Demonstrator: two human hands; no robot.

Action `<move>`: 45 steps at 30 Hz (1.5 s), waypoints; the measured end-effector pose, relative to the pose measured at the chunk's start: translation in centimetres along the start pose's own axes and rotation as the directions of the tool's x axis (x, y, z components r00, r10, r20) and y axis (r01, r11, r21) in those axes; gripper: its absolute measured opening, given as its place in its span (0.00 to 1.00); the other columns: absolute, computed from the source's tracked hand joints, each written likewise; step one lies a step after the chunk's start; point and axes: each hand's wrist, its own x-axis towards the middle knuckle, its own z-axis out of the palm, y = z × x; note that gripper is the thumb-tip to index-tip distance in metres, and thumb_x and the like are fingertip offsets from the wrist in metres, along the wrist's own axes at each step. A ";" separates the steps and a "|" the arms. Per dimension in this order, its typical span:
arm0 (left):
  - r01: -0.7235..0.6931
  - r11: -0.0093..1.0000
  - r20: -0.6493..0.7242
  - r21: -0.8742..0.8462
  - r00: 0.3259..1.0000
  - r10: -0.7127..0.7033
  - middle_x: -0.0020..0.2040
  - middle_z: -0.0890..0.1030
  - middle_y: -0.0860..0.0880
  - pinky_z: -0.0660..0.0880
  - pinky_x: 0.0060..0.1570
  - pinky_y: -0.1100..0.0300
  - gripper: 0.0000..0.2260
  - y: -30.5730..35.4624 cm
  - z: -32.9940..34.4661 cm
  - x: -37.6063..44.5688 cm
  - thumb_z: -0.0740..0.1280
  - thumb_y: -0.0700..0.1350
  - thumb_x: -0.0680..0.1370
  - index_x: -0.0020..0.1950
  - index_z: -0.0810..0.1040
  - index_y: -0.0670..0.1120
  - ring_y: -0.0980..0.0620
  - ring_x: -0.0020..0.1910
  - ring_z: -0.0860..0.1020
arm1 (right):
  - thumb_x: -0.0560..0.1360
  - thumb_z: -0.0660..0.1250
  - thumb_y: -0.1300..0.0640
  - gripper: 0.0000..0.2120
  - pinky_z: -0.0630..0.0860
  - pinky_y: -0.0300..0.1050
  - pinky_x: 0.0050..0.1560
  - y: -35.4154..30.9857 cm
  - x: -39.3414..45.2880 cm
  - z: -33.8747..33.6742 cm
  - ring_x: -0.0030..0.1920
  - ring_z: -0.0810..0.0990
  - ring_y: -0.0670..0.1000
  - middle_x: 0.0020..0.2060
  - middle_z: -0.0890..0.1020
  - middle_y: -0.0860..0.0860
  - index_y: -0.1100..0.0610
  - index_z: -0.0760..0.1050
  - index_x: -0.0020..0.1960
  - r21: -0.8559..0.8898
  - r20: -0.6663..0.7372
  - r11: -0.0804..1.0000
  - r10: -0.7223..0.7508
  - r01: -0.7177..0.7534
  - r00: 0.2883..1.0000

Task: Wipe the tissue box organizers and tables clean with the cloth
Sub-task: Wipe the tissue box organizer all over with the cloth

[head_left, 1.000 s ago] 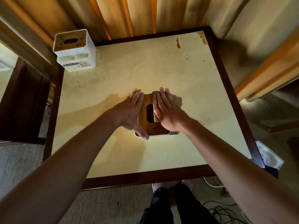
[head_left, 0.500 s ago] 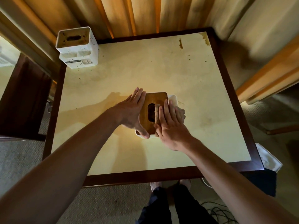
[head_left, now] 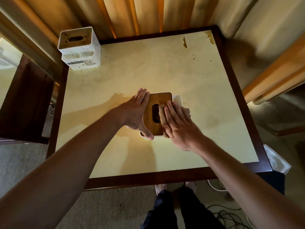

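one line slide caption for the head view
Right hand presses cloth on organizer lid; left hand steadies it.

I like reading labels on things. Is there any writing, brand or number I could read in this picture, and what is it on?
One dark label strip on the front of the white organizer at the table's far left corner: it carries pale lettering, upside down from here and too small and blurred to read.
The wooden lid of the organizer under the hands: no writing shows.
Nothing else carries any text.

Head view, steeply downward, close over table point(head_left: 165, 76)
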 end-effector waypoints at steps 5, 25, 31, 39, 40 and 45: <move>0.000 1.000 -0.007 0.006 1.000 0.000 0.78 0.28 0.48 0.44 0.78 0.47 0.76 0.1 0.1 0.2 0.70 0.80 0.51 0.77 0.28 0.43 0.50 0.76 0.28 | 0.78 0.34 0.42 0.35 0.34 0.56 0.76 -1.4 0.7 0.0 0.77 0.33 0.59 0.77 0.38 0.62 0.64 0.36 0.76 0.020 0.001 0.998 0.058 -0.058 0.998; 0.010 1.000 0.013 0.009 1.000 -0.011 0.77 0.26 0.50 0.44 0.78 0.47 0.76 0.0 0.1 0.3 0.69 0.81 0.51 0.77 0.26 0.45 0.51 0.75 0.26 | 0.83 0.54 0.50 0.30 0.37 0.44 0.75 -0.3 0.1 2.1 0.78 0.34 0.51 0.78 0.40 0.49 0.61 0.50 0.79 0.489 -0.171 0.872 0.068 0.024 0.983; 0.009 0.995 0.021 0.102 1.000 -0.011 0.77 0.25 0.47 0.34 0.76 0.48 0.75 0.4 -0.3 0.1 0.67 0.82 0.53 0.76 0.25 0.43 0.52 0.73 0.24 | 0.84 0.52 0.52 0.22 0.73 0.49 0.66 -0.1 -0.2 2.2 0.70 0.71 0.53 0.74 0.66 0.58 0.62 0.65 0.74 0.551 -0.330 0.830 0.125 0.084 0.936; 0.090 0.990 0.009 0.106 0.996 -0.091 0.77 0.25 0.48 0.35 0.74 0.35 0.71 1.7 -0.5 -0.8 0.70 0.78 0.57 0.75 0.23 0.49 0.49 0.74 0.25 | 0.85 0.52 0.57 0.10 0.75 0.31 0.36 3.1 -3.7 -3.5 0.36 0.79 0.37 0.38 0.78 0.44 0.56 0.71 0.57 0.898 -0.238 0.439 0.520 -0.018 0.820; 0.097 0.992 0.001 0.075 0.995 -0.098 0.77 0.25 0.48 0.34 0.74 0.35 0.70 2.1 -0.4 -1.0 0.71 0.77 0.58 0.75 0.23 0.50 0.49 0.74 0.25 | 0.85 0.52 0.56 0.10 0.74 0.33 0.34 3.7 -4.2 -4.1 0.34 0.77 0.39 0.37 0.79 0.42 0.55 0.71 0.56 0.940 -0.197 0.340 0.542 0.001 0.817; 0.053 0.978 -0.222 -0.203 0.970 -0.099 0.79 0.29 0.51 0.37 0.76 0.41 0.58 7.0 1.1 -2.4 0.67 0.74 0.68 0.81 0.35 0.50 0.53 0.76 0.28 | 0.84 0.52 0.53 0.12 0.72 0.35 0.35 6.0 -5.8 -4.9 0.36 0.76 0.39 0.40 0.79 0.45 0.49 0.74 0.55 0.997 -0.071 0.049 0.612 0.052 0.788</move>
